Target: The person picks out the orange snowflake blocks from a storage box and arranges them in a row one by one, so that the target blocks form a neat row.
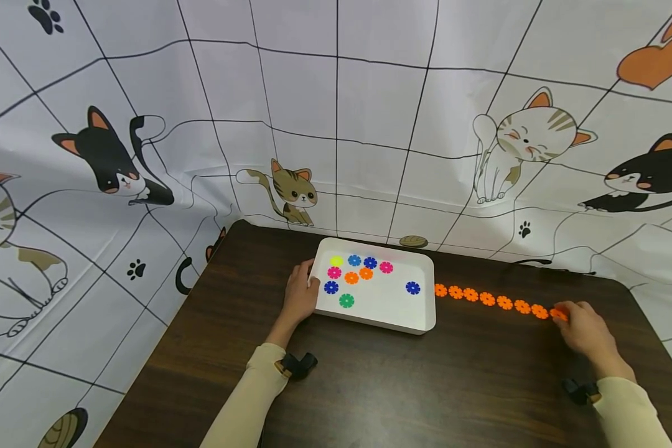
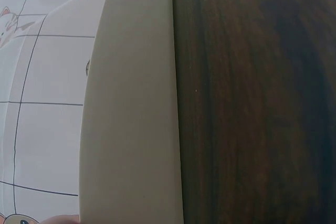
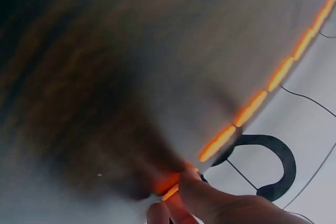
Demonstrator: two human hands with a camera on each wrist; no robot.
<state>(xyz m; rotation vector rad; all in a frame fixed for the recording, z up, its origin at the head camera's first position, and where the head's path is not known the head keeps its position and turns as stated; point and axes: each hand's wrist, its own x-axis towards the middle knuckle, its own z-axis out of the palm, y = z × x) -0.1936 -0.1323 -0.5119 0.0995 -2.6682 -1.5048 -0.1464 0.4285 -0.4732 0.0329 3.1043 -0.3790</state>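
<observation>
My left hand (image 1: 301, 291) grips the left end of a shallow white tray (image 1: 392, 311), its thumb at the rim. In the left wrist view the tray's side wall (image 2: 131, 103) fills the middle, and only a bit of the hand shows at the bottom. Inside the tray lie several flower-shaped plastic discs, among them a green disc (image 1: 346, 300) and a blue disc (image 1: 412, 288). From the tray's right side runs a row of orange discs (image 1: 487, 298). At its far right end my right hand (image 1: 588, 330) pinches an orange disc (image 1: 559, 314) between thumb and fingers.
The dark wooden table (image 1: 369, 386) carries the tray near its back edge. Behind and to the left hangs a white sheet (image 1: 381, 124) printed with cats and grid lines. Each wrist wears a small black camera (image 1: 299, 366).
</observation>
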